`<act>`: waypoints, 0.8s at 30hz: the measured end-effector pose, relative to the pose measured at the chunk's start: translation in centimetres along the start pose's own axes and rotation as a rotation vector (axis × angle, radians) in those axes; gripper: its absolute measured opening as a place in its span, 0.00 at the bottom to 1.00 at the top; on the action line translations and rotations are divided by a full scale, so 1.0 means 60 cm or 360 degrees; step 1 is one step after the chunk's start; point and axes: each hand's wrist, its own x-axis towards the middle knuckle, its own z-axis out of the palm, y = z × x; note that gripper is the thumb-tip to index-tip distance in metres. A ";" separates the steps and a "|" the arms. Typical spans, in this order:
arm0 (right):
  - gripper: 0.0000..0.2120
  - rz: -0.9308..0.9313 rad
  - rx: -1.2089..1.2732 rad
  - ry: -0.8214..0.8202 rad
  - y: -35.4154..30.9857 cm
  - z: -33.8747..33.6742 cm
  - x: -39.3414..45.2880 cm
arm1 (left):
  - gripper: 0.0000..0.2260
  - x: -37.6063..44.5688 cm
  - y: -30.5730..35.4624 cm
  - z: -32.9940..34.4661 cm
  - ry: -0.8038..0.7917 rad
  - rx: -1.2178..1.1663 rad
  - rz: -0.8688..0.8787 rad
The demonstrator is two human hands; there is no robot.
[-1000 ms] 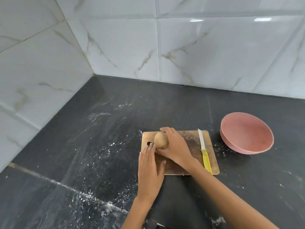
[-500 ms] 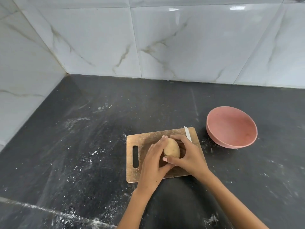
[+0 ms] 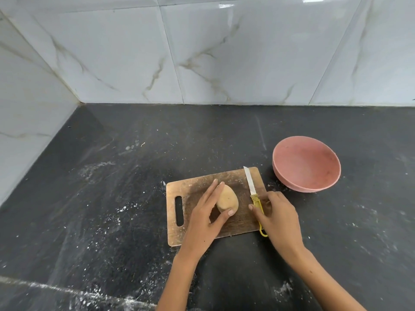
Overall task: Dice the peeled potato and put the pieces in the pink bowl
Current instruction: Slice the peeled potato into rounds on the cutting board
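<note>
Your left hand (image 3: 207, 217) grips potato (image 3: 227, 199) on cutting board (image 3: 238, 179) | right hand (image 3: 277, 215) closing fingers over yellow-handled knife (image 3: 253, 194) | pink bowl (image 3: 306, 163) just beside board

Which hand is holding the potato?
The left hand holds the potato on the board; the right hand is at the knife's yellow handle instead.

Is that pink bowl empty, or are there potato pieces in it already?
Empty. The pink bowl shows only its bare inside, and the potato is whole on the board.
</note>
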 end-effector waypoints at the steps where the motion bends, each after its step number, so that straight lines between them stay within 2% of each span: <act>1: 0.13 0.0009 -0.0035 -0.0022 -0.001 0.001 -0.002 | 0.27 -0.001 0.000 0.000 -0.0001 -0.0027 0.0001; 7: 0.14 0.0105 -0.0160 -0.0068 -0.013 0.004 -0.002 | 0.27 -0.004 0.003 0.003 0.0080 -0.0122 -0.0041; 11: 0.13 0.0218 -0.0060 -0.0134 -0.020 -0.002 0.011 | 0.25 -0.001 0.005 0.009 0.0153 -0.0146 -0.0004; 16: 0.13 0.0212 -0.0106 -0.0222 -0.028 -0.002 0.023 | 0.27 -0.002 0.012 0.013 0.0242 -0.0167 -0.0067; 24: 0.05 0.0146 -0.0080 -0.0450 -0.030 0.004 0.031 | 0.28 -0.003 0.023 0.019 0.0370 -0.0163 -0.0070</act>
